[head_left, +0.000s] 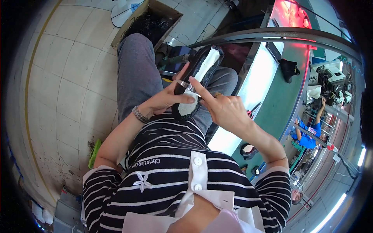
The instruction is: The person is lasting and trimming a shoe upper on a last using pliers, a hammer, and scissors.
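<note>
Above my lap is a black shoe (209, 64), bottom side up, its sole face whitish with black edges folded around it. My left hand (169, 98) is closed around its near half, thumb lying across the white sole and fingers at the left side. My right hand (230, 110) is at the right edge, index finger laid on the sole, other fingers curled. A shiny silver strip (189, 86) crosses the sole by that fingertip; I cannot tell whether it belongs to the shoe or a tool. Something yellowish (219, 94) shows at the curled right fingers, mostly hidden.
On my right runs a bench with a green surface (279, 95), bearing another black shoe (289, 70) and red-handled scissors (253, 112). A metal bar (287, 34) spans above it. Beyond my knees stands a cardboard box (171, 17) of black scraps. A co-worker in blue (309, 135) is far right.
</note>
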Demonstrator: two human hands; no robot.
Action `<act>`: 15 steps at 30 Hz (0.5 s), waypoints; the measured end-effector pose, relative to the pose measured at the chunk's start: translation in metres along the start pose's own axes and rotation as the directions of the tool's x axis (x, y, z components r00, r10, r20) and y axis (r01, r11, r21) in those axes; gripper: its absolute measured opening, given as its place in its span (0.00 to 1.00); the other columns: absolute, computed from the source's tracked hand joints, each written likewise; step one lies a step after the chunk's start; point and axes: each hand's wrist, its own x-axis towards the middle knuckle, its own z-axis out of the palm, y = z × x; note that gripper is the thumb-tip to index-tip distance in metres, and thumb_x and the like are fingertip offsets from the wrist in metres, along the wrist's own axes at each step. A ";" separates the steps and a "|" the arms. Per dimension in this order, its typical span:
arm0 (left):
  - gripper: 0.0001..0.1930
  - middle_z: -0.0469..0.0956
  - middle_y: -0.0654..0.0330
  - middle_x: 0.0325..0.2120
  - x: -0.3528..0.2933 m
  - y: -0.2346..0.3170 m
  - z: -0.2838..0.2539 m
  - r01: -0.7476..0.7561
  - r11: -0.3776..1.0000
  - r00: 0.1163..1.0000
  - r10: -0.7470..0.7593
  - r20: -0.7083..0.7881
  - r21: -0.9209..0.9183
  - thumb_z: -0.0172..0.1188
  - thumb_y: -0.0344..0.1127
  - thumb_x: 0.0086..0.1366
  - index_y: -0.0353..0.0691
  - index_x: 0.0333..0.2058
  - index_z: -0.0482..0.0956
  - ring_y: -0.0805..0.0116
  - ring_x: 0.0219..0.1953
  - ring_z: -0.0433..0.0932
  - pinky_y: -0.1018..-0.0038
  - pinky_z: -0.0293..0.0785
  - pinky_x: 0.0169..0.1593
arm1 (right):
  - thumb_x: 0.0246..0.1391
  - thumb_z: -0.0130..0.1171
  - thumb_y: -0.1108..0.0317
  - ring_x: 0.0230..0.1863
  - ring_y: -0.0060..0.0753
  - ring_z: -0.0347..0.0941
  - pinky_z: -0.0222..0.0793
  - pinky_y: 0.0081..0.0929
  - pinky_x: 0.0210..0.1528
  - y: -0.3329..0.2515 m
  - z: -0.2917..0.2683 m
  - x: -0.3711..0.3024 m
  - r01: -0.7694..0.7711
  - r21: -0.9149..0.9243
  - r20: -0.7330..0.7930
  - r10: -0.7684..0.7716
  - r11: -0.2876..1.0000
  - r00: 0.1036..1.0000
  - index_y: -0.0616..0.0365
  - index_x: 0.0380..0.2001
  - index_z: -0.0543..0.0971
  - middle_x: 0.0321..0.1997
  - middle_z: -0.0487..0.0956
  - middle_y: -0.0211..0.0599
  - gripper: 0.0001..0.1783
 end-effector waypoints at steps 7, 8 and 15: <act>0.67 0.41 0.55 0.68 -0.004 0.001 -0.001 0.093 0.991 0.995 -0.096 0.027 0.093 0.75 0.27 0.43 0.59 0.70 0.29 0.63 0.67 0.50 0.65 0.58 0.65 | 0.57 0.55 0.66 0.13 0.33 0.72 0.65 0.29 0.12 -0.003 0.032 0.001 0.022 0.097 -0.227 0.000 0.995 0.974 0.32 0.70 0.51 0.20 0.76 0.38 0.40; 0.68 0.40 0.55 0.68 -0.002 -0.008 -0.005 0.027 0.978 0.999 -0.032 0.022 0.207 0.76 0.28 0.42 0.57 0.70 0.29 0.63 0.67 0.51 0.65 0.57 0.65 | 0.56 0.54 0.68 0.13 0.33 0.72 0.64 0.29 0.11 -0.003 0.031 -0.003 0.021 0.111 -0.207 0.002 0.994 0.978 0.28 0.69 0.52 0.20 0.74 0.38 0.40; 0.50 0.62 0.54 0.60 -0.016 0.004 0.005 0.265 0.946 0.963 -0.268 -0.012 0.188 0.73 0.33 0.50 0.42 0.66 0.48 0.67 0.59 0.66 0.70 0.66 0.60 | 0.55 0.50 0.71 0.15 0.29 0.73 0.68 0.25 0.12 -0.012 0.041 -0.016 0.102 0.163 -0.225 -0.064 0.981 0.972 0.26 0.70 0.45 0.22 0.73 0.40 0.44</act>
